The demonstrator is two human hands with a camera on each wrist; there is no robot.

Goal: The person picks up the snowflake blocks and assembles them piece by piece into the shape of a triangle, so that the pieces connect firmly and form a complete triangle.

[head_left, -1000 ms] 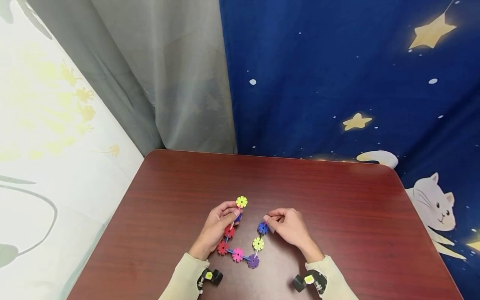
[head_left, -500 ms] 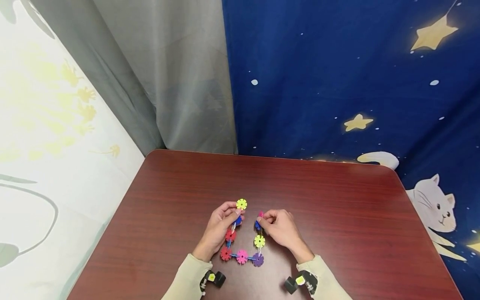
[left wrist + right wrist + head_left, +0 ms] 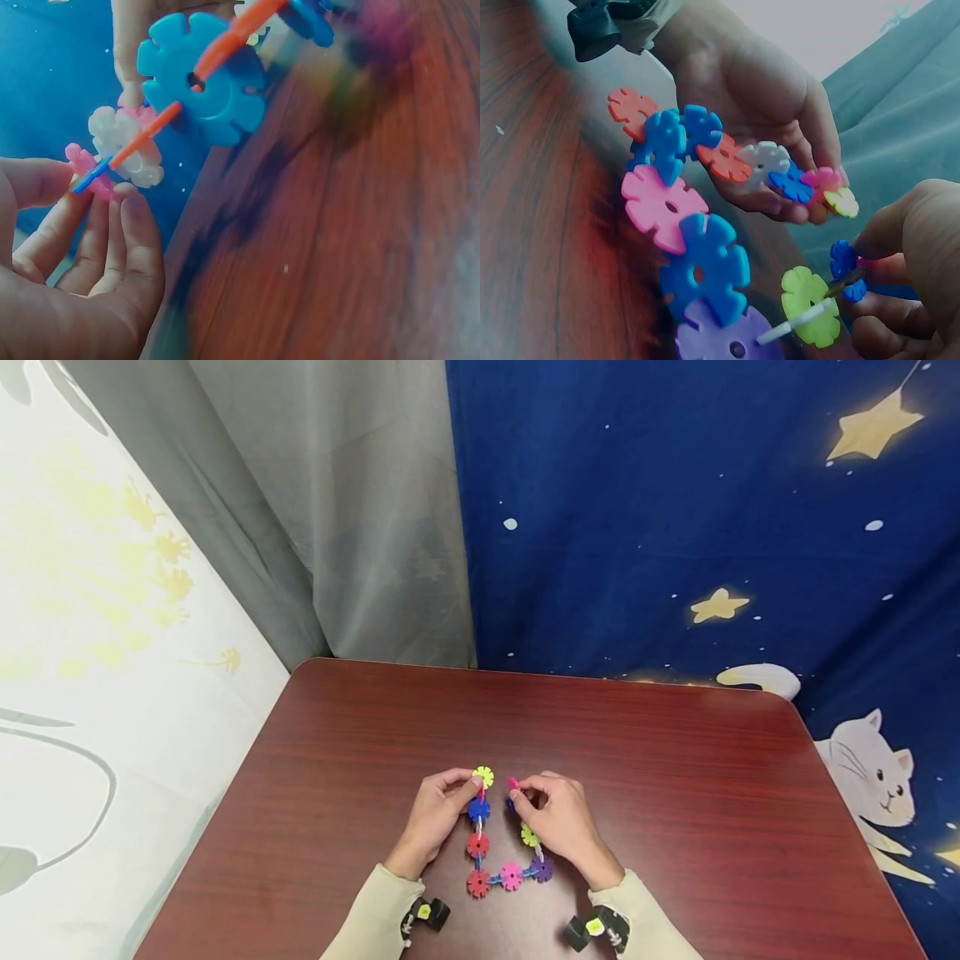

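Observation:
A U-shaped chain of notched plastic snowflake discs hangs between my hands, above the table. My left hand point(image 3: 435, 814) pinches a pink disc point(image 3: 88, 169) at its end, just below a yellow disc point(image 3: 484, 776). Down that side run a blue disc point(image 3: 479, 810) and red discs point(image 3: 477, 845). Along the bottom are a pink disc point(image 3: 512, 876) and a purple disc point(image 3: 543, 869), joined by blue discs seen edge-on. On the other side, my right hand point(image 3: 561, 820) pinches the chain's end near a blue disc point(image 3: 845, 259) and a pink one point(image 3: 513, 783), above a yellow-green disc point(image 3: 810, 306).
The brown wooden table point(image 3: 360, 718) lies beneath the hands. Grey curtain point(image 3: 382, 527) and blue star-patterned curtain point(image 3: 585, 527) hang behind it, with a white patterned cloth point(image 3: 135, 693) at the left. Each wrist carries a small black camera point(image 3: 576, 933).
My right hand has moved left, closer to my left hand. The chain's bottom has swung right. My left thumb now lies higher, leaving the blue disc uncovered.

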